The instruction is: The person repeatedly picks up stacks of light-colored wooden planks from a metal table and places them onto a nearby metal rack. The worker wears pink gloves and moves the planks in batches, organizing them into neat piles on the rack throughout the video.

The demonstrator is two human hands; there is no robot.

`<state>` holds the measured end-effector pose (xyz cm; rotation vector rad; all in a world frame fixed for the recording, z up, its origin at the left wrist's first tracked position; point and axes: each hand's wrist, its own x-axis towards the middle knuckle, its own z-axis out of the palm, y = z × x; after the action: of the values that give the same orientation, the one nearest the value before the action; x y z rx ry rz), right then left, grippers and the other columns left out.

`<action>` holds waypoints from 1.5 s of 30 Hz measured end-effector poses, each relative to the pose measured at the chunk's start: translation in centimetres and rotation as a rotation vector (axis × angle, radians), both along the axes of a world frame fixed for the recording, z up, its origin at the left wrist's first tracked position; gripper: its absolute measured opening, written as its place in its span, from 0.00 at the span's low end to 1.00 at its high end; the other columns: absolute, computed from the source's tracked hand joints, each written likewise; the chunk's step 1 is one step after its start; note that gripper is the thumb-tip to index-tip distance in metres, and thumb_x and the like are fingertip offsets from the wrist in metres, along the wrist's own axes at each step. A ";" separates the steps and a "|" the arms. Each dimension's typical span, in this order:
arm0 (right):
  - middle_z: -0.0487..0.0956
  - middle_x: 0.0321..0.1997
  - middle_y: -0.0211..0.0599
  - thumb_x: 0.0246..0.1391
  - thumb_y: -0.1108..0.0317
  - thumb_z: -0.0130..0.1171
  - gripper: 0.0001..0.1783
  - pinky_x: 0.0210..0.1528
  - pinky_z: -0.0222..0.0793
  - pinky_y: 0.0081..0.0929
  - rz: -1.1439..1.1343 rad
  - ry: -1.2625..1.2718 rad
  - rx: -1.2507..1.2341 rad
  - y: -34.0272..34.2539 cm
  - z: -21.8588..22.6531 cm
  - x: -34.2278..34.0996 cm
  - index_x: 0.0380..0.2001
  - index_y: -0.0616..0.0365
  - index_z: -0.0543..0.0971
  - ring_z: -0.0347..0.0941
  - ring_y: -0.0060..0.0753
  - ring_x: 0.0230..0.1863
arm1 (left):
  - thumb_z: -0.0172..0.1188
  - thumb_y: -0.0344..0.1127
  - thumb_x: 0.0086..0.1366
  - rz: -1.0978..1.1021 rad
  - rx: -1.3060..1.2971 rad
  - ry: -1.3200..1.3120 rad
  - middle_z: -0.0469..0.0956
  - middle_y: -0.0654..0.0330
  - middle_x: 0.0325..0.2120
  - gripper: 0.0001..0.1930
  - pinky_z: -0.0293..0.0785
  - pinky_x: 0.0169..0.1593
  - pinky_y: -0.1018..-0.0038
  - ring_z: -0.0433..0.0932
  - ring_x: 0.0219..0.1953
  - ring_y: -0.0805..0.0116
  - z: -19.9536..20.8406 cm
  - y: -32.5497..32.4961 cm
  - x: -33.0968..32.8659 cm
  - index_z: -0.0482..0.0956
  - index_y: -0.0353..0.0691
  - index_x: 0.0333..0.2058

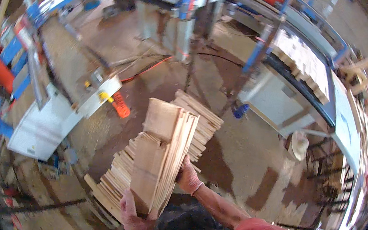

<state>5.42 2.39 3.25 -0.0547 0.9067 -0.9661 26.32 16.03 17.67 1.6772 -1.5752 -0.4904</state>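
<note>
Between my two hands is a bundle of thin wooden boards (147, 166), standing at a slant with their edges facing right. My left hand (134, 219), in a pale knit glove, grips the near end of the bundle. On the right side, my gloved right hand (188, 178) is closed against the boards' edges, its fingertips partly hidden. Beneath the bundle lies a long row of wooden slats (115, 174), which extends out past it on both sides.
A white-and-blue machine (42, 125) stands at left, with an orange coiled hose (121, 105) beside it. At right, pale wood pieces (299, 58) lie on a machine table (288, 85). A whitish bucket-like object (299, 146) sits below. Cables (153, 65) cross the floor ahead.
</note>
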 end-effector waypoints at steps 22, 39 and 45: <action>0.83 0.47 0.32 0.71 0.45 0.63 0.27 0.56 0.73 0.29 -0.827 0.449 -0.243 11.0 13.2 -53.7 0.57 0.59 0.80 0.76 0.26 0.49 | 0.72 0.24 0.52 -0.923 0.272 0.658 0.71 0.55 0.67 0.55 0.74 0.68 0.62 0.74 0.67 0.60 6.6 -15.6 -50.9 0.55 0.41 0.78; 0.83 0.43 0.27 0.69 0.42 0.65 0.25 0.55 0.73 0.33 -1.471 0.622 -0.051 10.9 14.8 -72.2 0.50 0.53 0.83 0.77 0.29 0.46 | 0.80 0.32 0.56 -1.526 0.492 0.640 0.59 0.46 0.76 0.63 0.61 0.77 0.64 0.61 0.76 0.58 2.1 -28.4 -79.8 0.41 0.32 0.80; 0.79 0.42 0.26 0.65 0.36 0.67 0.27 0.54 0.70 0.33 -1.546 0.968 0.035 12.9 21.0 -84.2 0.43 0.51 0.84 0.72 0.25 0.46 | 0.80 0.35 0.57 -1.617 0.462 0.577 0.53 0.48 0.79 0.65 0.57 0.79 0.66 0.58 0.78 0.58 9.1 -28.9 -93.7 0.38 0.33 0.81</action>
<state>-78.83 15.33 24.24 0.2831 1.9161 -2.4587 -67.40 -12.86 26.76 0.0214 -2.0884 -1.9861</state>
